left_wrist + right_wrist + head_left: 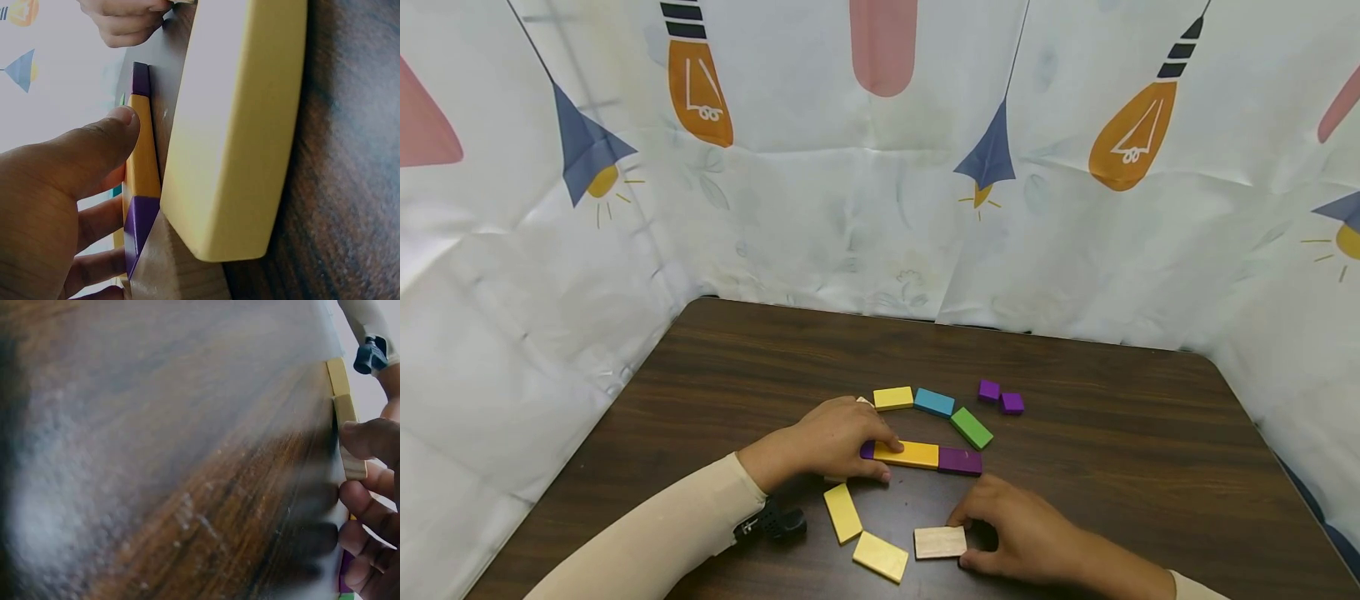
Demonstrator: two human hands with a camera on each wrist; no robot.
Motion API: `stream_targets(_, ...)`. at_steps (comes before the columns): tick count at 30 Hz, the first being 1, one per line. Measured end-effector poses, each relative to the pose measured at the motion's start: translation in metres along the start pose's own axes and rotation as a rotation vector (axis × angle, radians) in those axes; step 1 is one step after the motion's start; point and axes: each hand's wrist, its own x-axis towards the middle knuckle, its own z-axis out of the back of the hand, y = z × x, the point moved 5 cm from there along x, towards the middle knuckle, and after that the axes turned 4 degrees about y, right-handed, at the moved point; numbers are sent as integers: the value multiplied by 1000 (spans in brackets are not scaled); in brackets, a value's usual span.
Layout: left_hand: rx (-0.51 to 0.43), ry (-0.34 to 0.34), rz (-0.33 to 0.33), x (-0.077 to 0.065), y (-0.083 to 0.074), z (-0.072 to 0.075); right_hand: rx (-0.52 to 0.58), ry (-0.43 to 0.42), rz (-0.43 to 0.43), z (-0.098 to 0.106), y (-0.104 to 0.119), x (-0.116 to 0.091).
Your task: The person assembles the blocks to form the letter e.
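Note:
My left hand point(835, 437) lies over a straight row of blocks, with a fingertip on the orange-yellow block point(917, 455) and the thumb along the row's near side. A dark purple block point(960, 461) continues that row to the right; part of another purple block point(141, 228) shows at its left end. Between thumb and fingers, my right hand point(1033, 533) pinches a plain wooden block point(938, 542) by its right end, low over the table. To its left are two pale yellow blocks point(881, 557), set at angles. My left hand hides some blocks beneath it.
Behind the row, a yellow block point(892, 398), a blue block point(934, 403) and a green block point(972, 428) form a curve. Two small purple blocks point(989, 390) sit farther right. Printed white cloth point(850, 217) hangs behind the brown table point(1112, 417).

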Motion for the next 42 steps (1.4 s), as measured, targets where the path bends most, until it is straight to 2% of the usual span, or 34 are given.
stream_targets(16,0,-1,-2,0,0,0,-11,13,71,-6,7,-1)
stream_targets(29,-5,8,4,0,-1,1,-62,-40,138,-9,12,-3)
stream_targets(37,-3,0,0,-1,-1,1,-74,-28,145,-8,15,-3)
stream_targets(42,1,-4,-4,0,-1,1,-54,-11,115,-6,12,-3)
